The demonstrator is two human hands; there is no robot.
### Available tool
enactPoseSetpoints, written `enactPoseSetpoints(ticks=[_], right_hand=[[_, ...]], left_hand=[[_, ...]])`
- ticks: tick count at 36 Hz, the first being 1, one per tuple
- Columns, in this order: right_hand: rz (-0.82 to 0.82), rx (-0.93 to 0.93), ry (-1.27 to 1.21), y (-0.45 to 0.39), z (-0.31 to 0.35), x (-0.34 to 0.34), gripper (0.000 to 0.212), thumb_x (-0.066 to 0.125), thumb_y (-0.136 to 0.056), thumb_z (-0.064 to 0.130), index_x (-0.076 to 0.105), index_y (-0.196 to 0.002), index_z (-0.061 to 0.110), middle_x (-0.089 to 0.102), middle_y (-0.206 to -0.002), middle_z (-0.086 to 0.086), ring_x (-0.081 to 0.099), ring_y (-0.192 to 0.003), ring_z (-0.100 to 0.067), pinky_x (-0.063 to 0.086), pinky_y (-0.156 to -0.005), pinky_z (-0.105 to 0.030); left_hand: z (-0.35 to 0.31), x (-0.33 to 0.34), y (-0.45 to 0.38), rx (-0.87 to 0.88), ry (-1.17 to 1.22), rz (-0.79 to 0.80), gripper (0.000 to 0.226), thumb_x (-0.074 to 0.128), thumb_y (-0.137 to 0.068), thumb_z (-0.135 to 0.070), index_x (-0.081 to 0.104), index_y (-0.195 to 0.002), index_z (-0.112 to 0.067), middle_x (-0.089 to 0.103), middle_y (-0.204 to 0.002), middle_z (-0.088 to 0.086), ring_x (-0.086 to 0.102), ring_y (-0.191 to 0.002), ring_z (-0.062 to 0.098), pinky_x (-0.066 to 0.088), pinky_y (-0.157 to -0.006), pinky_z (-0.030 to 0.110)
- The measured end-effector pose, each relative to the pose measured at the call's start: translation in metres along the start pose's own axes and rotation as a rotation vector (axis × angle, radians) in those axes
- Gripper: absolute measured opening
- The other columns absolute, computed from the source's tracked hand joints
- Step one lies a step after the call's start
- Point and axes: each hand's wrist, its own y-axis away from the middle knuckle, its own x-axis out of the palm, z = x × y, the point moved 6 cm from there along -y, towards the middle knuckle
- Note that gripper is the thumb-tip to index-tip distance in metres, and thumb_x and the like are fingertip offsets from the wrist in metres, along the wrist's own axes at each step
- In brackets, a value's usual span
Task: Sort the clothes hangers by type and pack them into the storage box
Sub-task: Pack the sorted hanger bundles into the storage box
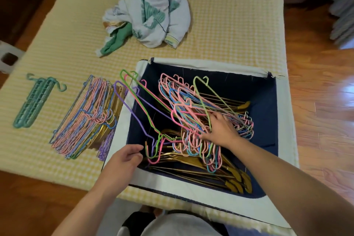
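A dark blue storage box (pixel 268 121) with a white rim sits on the yellow checked bed. Gold hangers (pixel 220 174) lie at its bottom, with a tangle of coloured wire hangers (pixel 183 109) on top. My right hand (pixel 220 130) reaches into the box, its fingers curled among these wire hangers, and a light green one rises from it. Green, purple and pink wire hangers (pixel 141 105) lean over the box's left rim. My left hand (pixel 122 161) hovers at that rim beside their hooks, fingers loosely curled and holding nothing.
Left of the box lies a sorted stack of coloured wire hangers (pixel 86 117) over gold ones. A teal plastic folding hanger (pixel 32 101) lies further left. A crumpled pile of clothes (pixel 153 11) sits behind the box. Wooden floor surrounds the bed.
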Motion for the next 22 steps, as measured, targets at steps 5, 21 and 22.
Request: enactPoseSetpoints(ticks=[5, 21, 22], right_hand=[[-0.045, 0.067, -0.074, -0.02, 0.001, -0.023, 0.101, 0.07, -0.08, 0.066, 0.023, -0.158, 0.024, 0.032, -0.157, -0.009, 0.035, -0.143, -0.033, 0.037, -0.115, -0.048], [0.093, 0.073, -0.453, -0.021, 0.043, 0.021, 0.093, 0.087, -0.074, 0.036, 0.028, -0.147, 0.038, 0.056, -0.131, 0.012, 0.061, -0.115, -0.015, 0.055, -0.096, -0.044], [0.041, 0.091, -0.432, -0.022, 0.046, 0.02, 0.087, 0.085, -0.078, 0.036, 0.03, -0.145, 0.038, 0.059, -0.127, 0.01, 0.064, -0.109, -0.017, 0.057, -0.09, -0.043]], left_hand=[[0.0, 0.002, 0.0, 0.006, 0.0, 0.002, 0.019, 0.057, -0.103, -0.023, 0.068, -0.114, -0.034, 0.069, -0.11, -0.016, 0.059, -0.104, -0.006, 0.04, -0.081, 0.012], [0.007, 0.0, -0.002, -0.012, 0.059, -0.015, 0.019, 0.058, -0.103, -0.023, 0.071, -0.111, -0.034, 0.072, -0.108, -0.014, 0.061, -0.101, -0.008, 0.043, -0.082, 0.013], [0.007, -0.001, -0.003, -0.006, 0.06, -0.018, 0.019, 0.058, -0.103, -0.023, 0.071, -0.11, -0.035, 0.072, -0.108, -0.014, 0.061, -0.101, -0.008, 0.042, -0.082, 0.013]])
